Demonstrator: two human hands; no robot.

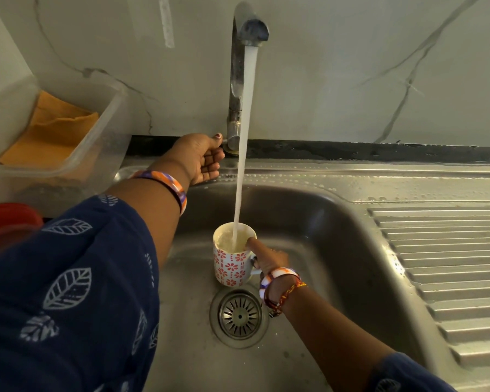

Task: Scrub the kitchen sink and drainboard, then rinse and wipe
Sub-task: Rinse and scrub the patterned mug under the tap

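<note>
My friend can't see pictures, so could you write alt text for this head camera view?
Tap water streams into a flower-patterned mug that the right hand holds by the handle in a steel sink. The left hand grips the tap's base.

a clear plastic tub (108, 131) holding an orange cloth (51, 131) sits above a red lid (9, 219).

One head-worn view looks steeply down, close over the sink (337, 222), facing the tap (238, 80) and back wall.
</note>
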